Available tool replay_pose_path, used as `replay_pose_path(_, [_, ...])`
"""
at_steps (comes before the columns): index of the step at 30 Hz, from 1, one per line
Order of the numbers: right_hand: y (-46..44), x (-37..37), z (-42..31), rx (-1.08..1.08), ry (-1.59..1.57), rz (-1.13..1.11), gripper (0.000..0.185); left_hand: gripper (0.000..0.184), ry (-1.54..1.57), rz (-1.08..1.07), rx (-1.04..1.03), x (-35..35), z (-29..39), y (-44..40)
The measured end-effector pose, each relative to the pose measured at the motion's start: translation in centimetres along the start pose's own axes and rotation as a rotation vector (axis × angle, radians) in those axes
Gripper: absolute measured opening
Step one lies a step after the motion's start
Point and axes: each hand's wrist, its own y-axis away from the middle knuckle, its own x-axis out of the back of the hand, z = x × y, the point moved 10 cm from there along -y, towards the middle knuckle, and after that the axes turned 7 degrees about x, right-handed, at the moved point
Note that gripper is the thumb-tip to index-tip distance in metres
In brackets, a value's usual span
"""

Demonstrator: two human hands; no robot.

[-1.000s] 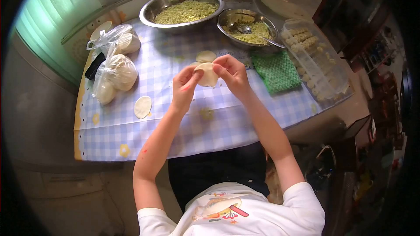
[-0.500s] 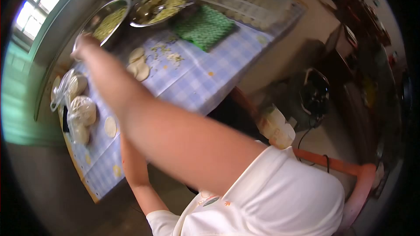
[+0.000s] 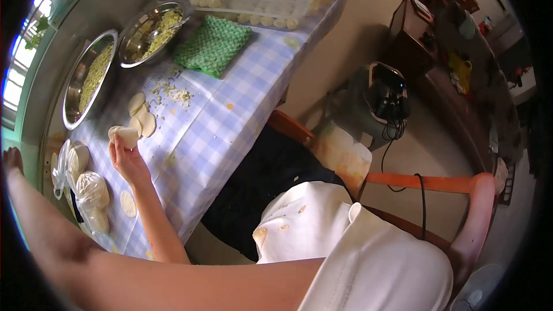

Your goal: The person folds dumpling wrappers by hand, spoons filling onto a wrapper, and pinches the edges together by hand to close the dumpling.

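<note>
My left hand [image 3: 129, 164] is raised over the checked cloth, its fingers wrapped round a pale dough wrapper [image 3: 123, 136]. Beside it, several round wrappers [image 3: 147, 124] overlap on the cloth, and a single wrapper [image 3: 128, 204] lies nearer the table edge. My right arm reaches across the bottom of the view; my right hand [image 3: 12, 160] is small and dark at the far left, and its fingers are too unclear to read. Plastic bags of dough [image 3: 92, 191] lie between the two hands.
Two metal bowls of green filling, a large one [image 3: 91, 80] and a smaller one [image 3: 152, 34], stand at the back. A green cloth [image 3: 213, 45] and clear trays of dumplings [image 3: 253, 3] are further right. A chair [image 3: 340, 152] and a black cable [image 3: 423, 207] are beside me.
The view has turned right. My right hand has left the wrapper both hands held and swung out to the far left. My left hand keeps hold of a wrapper.
</note>
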Motion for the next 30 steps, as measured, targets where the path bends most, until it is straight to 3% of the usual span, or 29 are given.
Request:
replay_pose_path(5, [2.2, -4.0, -3.7, 0.163, 0.007, -0.118, 0.036, 0.014, 0.045, 0.009, 0.007, 0.5, -0.1, -0.4])
replay_pose_path(11, [2.4, -4.4, -4.5, 0.201, 0.023, -0.127, 0.033, 0.013, 0.075, 0.002, 0.017, 0.1, 0.6, -0.2])
replay_pose_path(23, [-6.8, 9.7, 3.3, -0.107, 0.178, 0.289, 0.027, 0.011, 0.113, 0.025, 0.022, 1.1, 0.0, -0.3])
replay_pose_path(28, [-3.8, 13.6, 8.6, -0.313, 0.197, 0.418, 0.025, 0.012, 0.042, 0.054, 0.004, 0.1, 1.2, 1.2])
replay_pose_path(30, [0.9, 13.9, 13.6, -0.446, 0.144, 0.572, 0.025, 0.012, 0.058, 0.075, -0.012, 0.3, 1.2, 1.0])
